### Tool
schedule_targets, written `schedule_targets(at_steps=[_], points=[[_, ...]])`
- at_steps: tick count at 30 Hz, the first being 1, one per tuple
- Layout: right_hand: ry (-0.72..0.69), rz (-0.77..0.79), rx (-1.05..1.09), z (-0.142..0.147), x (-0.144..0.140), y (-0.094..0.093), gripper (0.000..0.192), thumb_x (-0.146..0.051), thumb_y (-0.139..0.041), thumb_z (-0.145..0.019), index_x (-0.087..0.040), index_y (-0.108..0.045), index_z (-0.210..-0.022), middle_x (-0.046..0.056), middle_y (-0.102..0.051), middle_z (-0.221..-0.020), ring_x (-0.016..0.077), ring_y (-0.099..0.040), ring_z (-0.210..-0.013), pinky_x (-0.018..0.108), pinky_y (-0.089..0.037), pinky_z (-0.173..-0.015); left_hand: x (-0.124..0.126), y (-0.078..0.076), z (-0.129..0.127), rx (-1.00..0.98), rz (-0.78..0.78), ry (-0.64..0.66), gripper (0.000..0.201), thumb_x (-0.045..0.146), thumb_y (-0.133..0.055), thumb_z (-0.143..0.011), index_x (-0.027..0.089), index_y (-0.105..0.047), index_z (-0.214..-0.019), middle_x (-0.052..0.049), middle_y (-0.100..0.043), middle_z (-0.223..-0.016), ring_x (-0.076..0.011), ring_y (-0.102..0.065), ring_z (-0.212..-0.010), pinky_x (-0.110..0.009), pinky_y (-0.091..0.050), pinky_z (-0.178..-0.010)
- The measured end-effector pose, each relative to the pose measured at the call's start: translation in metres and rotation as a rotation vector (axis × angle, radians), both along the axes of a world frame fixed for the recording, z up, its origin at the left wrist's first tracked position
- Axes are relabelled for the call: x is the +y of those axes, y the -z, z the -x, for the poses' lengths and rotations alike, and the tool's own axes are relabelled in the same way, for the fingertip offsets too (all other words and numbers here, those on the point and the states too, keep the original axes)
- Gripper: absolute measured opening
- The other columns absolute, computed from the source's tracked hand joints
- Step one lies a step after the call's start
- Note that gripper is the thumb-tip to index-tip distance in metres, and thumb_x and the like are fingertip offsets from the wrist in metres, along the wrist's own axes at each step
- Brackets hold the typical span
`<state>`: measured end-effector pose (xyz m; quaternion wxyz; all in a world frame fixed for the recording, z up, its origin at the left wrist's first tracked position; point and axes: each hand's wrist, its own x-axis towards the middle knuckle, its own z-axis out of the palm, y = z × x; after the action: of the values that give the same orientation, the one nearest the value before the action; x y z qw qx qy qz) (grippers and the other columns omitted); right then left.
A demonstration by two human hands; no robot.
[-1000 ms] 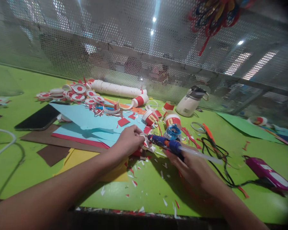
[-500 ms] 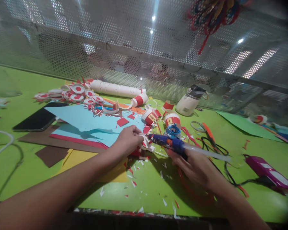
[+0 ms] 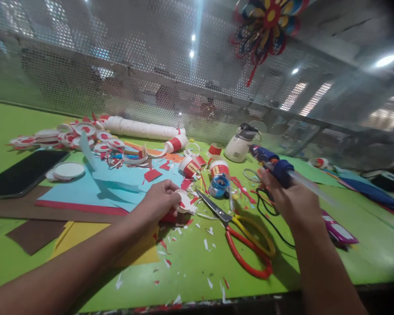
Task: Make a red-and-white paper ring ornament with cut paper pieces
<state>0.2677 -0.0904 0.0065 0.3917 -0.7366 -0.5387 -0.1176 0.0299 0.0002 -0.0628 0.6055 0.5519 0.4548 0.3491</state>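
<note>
- Fingers of the left hand [image 3: 159, 203] are closed in a pinch on a small white and red paper ring [image 3: 184, 202], which is held low over the green table [image 3: 190, 267], just beside the light blue paper sheet [image 3: 95, 188]
- The right hand [image 3: 290, 199] is wrapped tight around a blue glue gun [image 3: 276, 164], which is held raised above the table and well apart from the paper ring; its nozzle is pointed up and to the left, and a clear glue stick [image 3: 311, 188] is seen sticking out of its back
- Scissors [image 3: 239, 236] with red and yellow handles are laid on the table between the two hands, blades pointed towards the paper ring
- A blue tape roll [image 3: 219, 186] is seen just beyond the scissor tips, with red and white paper cups [image 3: 218, 167] near it
- A white bottle [image 3: 239, 146] is placed further back, by the perforated metal screen [image 3: 134, 65]
- A black phone [image 3: 19, 173] is laid at the far left, near a pile of red and white paper discs [image 3: 72, 133] and a long white tube [image 3: 141, 129]
- Small paper scraps [image 3: 184, 245] are scattered over the table in front of the left hand
- A colourful paper pinwheel [image 3: 267, 22] is hung high on the screen
</note>
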Motion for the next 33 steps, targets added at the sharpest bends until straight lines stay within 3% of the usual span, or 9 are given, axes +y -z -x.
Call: schedule_targets(at_steps=[3, 5, 7, 14, 20, 24, 26, 29, 33], points=[[0.072, -0.052, -0.021, -0.035, 0.013, -0.001, 0.040, -0.045, -0.061, -0.073, -0.012, -0.066, -0.096, 0.007, -0.066, -0.074, 0.0199, -0.059, -0.064, 0.028, -0.043, -0.057, -0.001, -0.001, -0.001, -0.056, 0.006, 0.024, 0.015, 0.009, -0.054, -0.059, 0.014, -0.052, -0.073, 0.000, -0.056, -0.049, -0.0087, -0.047, -0.037, -0.020, -0.035, -0.039], [0.091, 0.064, -0.076, -0.058, 0.026, 0.008, 0.044, -0.038, -0.064, -0.070, -0.011, -0.064, -0.104, 0.010, -0.068, -0.089, 0.0217, -0.061, -0.074, 0.028, -0.045, -0.063, -0.004, -0.003, -0.001, -0.095, 0.011, 0.019, 0.016, 0.011, -0.056, -0.061, 0.014, -0.052, -0.076, 0.000, -0.057, -0.053, -0.0082, -0.047, -0.038, -0.020, -0.036, -0.040], [0.128, 0.309, -0.212, -0.078, 0.039, 0.022, 0.037, -0.031, -0.060, -0.074, -0.013, -0.065, -0.106, 0.009, -0.068, -0.099, 0.0209, -0.061, -0.083, 0.026, -0.044, -0.068, -0.005, -0.006, 0.000, -0.117, 0.006, 0.003, 0.017, 0.013, -0.059, -0.062, 0.013, -0.053, -0.078, -0.002, -0.059, -0.058, -0.0077, -0.047, -0.040, -0.020, -0.037, -0.041], [0.202, 0.564, -0.300, -0.105, 0.062, 0.064, 0.020, -0.026, -0.064, -0.067, -0.012, -0.072, -0.079, 0.010, -0.069, -0.074, 0.0208, -0.061, -0.069, 0.025, -0.039, -0.057, -0.004, -0.003, 0.000, -0.162, 0.000, -0.030, 0.022, 0.012, -0.061, -0.063, 0.013, -0.054, -0.084, -0.004, -0.062, -0.069, -0.0088, -0.052, -0.047, -0.021, -0.040, -0.045], [0.207, 0.604, -0.348, -0.108, 0.061, 0.062, 0.028, -0.024, -0.062, -0.069, -0.009, -0.072, -0.090, 0.017, -0.069, -0.085, 0.0286, -0.062, -0.079, 0.031, -0.041, -0.064, -0.010, -0.008, -0.001, -0.168, 0.024, -0.024, 0.017, 0.009, -0.059, -0.066, 0.013, -0.054, -0.082, -0.007, -0.062, -0.073, -0.0097, -0.054, -0.050, -0.021, -0.040, -0.046], [0.203, 0.465, -0.380, -0.069, 0.042, 0.033, 0.033, -0.024, -0.053, -0.079, -0.008, -0.067, -0.105, 0.019, -0.066, -0.102, 0.0286, -0.058, -0.095, 0.035, -0.042, -0.079, -0.013, -0.010, -0.001, -0.150, 0.053, 0.000, 0.017, 0.012, -0.060, -0.067, 0.013, -0.055, -0.083, -0.006, -0.061, -0.071, -0.0088, -0.052, -0.048, -0.021, -0.040, -0.047], [-0.032, 0.248, -0.268, -0.030, 0.028, 0.017, 0.023, -0.026, -0.054, -0.080, -0.013, -0.070, -0.091, 0.011, -0.068, -0.090, 0.0223, -0.060, -0.083, 0.032, -0.045, -0.074, -0.015, -0.009, -0.001, -0.143, 0.079, 0.024, 0.016, 0.015, -0.060, -0.069, 0.014, -0.055, -0.084, -0.005, -0.061, -0.068, -0.0081, -0.050, -0.046, -0.022, -0.041, -0.047], [-0.489, 0.150, -0.212, 0.035, 0.014, 0.006, 0.015, -0.023, -0.056, -0.082, -0.016, -0.068, -0.080, 0.006, -0.065, -0.080, 0.0165, -0.057, -0.075, 0.028, -0.045, -0.071, -0.017, -0.007, -0.002, -0.144, 0.122, 0.054, 0.014, 0.017, -0.060, -0.071, 0.015, -0.054, -0.083, -0.003, -0.059, -0.064, -0.0079, -0.048, -0.044, -0.022, -0.043, -0.045], [-0.604, 0.308, -0.419, 0.089, 0.017, 0.016, 0.016, -0.021, -0.056, -0.082, -0.015, -0.070, -0.077, 0.008, -0.059, -0.080, 0.0204, -0.051, -0.083, 0.032, -0.041, -0.073, -0.018, -0.006, -0.004, -0.154, 0.139, 0.065, 0.013, 0.020, -0.059, -0.073, 0.016, -0.053, -0.084, -0.001, -0.058, -0.064, -0.0082, -0.048, -0.043, -0.023, -0.045, -0.044]])
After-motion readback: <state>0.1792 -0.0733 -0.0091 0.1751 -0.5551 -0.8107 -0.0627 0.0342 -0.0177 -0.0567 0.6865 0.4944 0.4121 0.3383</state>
